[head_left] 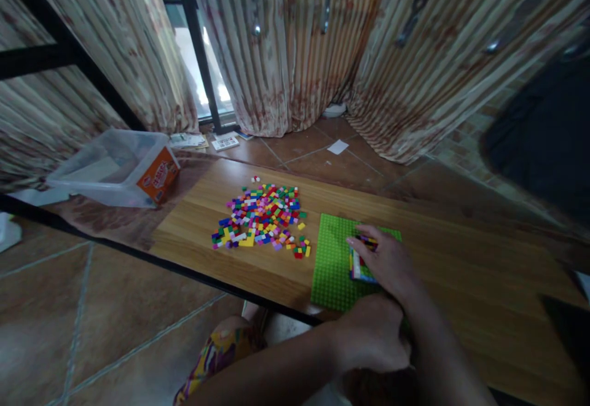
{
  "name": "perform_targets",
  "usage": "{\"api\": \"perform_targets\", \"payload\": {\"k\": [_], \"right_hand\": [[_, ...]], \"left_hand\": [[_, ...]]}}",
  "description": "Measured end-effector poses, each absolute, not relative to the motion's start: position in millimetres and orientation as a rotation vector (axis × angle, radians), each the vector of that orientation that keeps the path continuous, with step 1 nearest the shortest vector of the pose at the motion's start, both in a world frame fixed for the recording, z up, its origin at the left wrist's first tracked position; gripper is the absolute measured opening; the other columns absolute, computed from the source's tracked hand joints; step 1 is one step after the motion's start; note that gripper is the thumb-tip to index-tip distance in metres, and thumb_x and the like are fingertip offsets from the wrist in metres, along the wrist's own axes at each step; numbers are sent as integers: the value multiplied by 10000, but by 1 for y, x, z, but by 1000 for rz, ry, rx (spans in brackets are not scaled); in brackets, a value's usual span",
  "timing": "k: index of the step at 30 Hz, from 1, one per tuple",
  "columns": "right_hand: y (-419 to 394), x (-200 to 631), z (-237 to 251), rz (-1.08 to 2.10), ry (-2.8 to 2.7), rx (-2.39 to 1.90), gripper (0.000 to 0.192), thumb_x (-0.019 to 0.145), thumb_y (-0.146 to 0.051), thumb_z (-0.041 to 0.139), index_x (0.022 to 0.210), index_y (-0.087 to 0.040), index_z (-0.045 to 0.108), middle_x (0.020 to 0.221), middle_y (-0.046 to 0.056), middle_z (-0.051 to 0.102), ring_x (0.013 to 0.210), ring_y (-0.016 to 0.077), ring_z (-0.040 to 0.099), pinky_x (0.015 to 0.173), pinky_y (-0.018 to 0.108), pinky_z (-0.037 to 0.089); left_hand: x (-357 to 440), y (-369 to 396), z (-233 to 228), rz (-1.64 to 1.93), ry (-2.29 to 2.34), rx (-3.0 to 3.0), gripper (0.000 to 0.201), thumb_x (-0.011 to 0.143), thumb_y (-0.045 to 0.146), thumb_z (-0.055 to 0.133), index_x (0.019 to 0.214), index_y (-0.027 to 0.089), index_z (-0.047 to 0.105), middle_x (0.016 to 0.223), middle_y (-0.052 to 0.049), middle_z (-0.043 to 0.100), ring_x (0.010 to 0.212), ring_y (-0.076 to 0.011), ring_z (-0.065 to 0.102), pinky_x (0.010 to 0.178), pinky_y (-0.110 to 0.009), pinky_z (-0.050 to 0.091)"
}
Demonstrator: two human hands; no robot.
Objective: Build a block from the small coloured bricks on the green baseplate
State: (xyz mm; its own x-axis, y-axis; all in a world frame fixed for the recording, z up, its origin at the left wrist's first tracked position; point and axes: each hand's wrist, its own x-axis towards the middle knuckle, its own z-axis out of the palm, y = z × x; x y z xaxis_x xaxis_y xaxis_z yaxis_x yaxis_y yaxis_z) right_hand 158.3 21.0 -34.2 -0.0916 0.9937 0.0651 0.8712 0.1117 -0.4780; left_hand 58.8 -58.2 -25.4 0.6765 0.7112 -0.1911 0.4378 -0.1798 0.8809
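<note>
A green studded baseplate lies near the front edge of a wooden table. My right hand rests on the plate, fingers pressed on a small block of coloured bricks built on it. My left hand sits curled at the plate's near edge, just below the right hand; whether it holds anything is hidden. A spread pile of several small coloured bricks lies on the table to the left of the plate.
A clear plastic tub with an orange label stands at the table's left end. Striped curtains hang behind, with papers on the tiled floor. A dark shape fills the right side.
</note>
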Motion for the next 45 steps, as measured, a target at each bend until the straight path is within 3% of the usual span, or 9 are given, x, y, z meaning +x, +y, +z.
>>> {"api": "perform_targets", "payload": {"k": [11,21,30,37,45], "right_hand": [[27,139,-38,384,-2068,-1782,520,880,-592,467,1107,-189,703,968,123,748,823,276,683,769,422,509],[32,100,-36,402,-2073,-1727,457,868,-560,507,1057,-202,719,970,112,755,846,275,689,758,399,505],[33,101,-36,386,-2040,-1720,437,856,-554,522,1025,-206,726,948,104,763,834,273,700,756,395,513],[33,118,-35,361,-2020,-1842,400,853,-505,521,1035,-210,721,1009,114,761,942,315,705,851,442,511],[33,118,-34,368,-2053,-1828,430,852,-495,488,1032,-183,723,973,127,761,900,309,706,829,437,518]], "left_hand": [[39,-54,-21,157,966,2018,370,761,249,536,999,36,723,923,-216,741,798,-309,713,596,-324,523],[10,-52,-16,193,1073,1984,351,780,219,547,1027,38,718,981,-222,737,834,-309,714,691,-369,577],[8,-51,-10,132,1090,2010,372,769,221,561,1060,38,702,1038,-213,730,884,-310,716,683,-336,568],[16,-55,-11,96,988,2093,383,823,280,513,1067,49,697,996,-207,724,869,-298,710,668,-340,562],[20,-56,-10,101,976,2069,351,810,257,543,1008,31,724,938,-224,734,841,-334,716,640,-366,552]]}}
